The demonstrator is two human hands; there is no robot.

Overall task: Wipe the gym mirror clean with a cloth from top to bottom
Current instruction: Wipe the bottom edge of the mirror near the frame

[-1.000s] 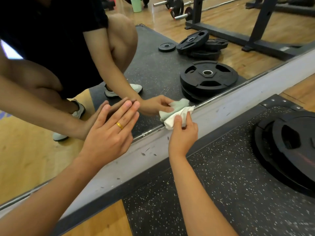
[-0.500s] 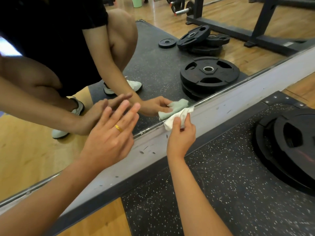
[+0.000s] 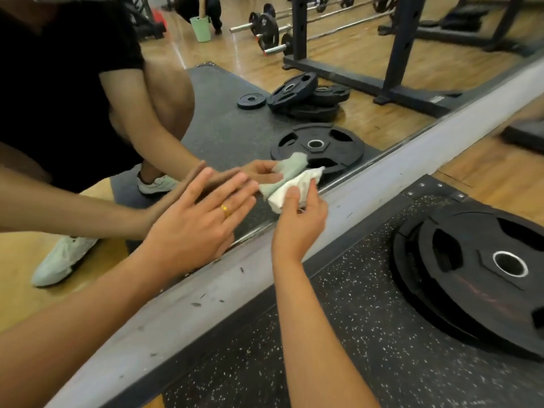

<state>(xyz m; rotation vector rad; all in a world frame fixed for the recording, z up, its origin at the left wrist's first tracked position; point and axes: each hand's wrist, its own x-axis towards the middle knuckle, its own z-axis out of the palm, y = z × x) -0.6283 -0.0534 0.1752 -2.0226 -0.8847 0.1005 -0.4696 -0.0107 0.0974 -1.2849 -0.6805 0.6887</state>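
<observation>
The mirror fills the upper left of the view and runs diagonally down to a grey ledge at its foot, which is scuffed and dotted with dark marks. In the glass appear a wooden floor, a dark rack, barbells, loose plates, a green bucket and the crouching person in a black top and white shoes. In front of the ledge lies a black speckled mat, with a strip of wooden floor beyond it on the right. On the mat, at the right, sits a stack of black plates, the top one showing its steel-ringed centre hole. Both bare forearms reach in from below towards the bottom edge of the glass. The left hand is open, fingers straight and slightly spread, laid flat against the glass just above the ledge, its fingertips meeting their reflection. The right hand, just beside it, grips a crumpled white cloth and presses it to the lowest part of the mirror, where the cloth touches its own reflection. A gold ring sits on a left finger.
</observation>
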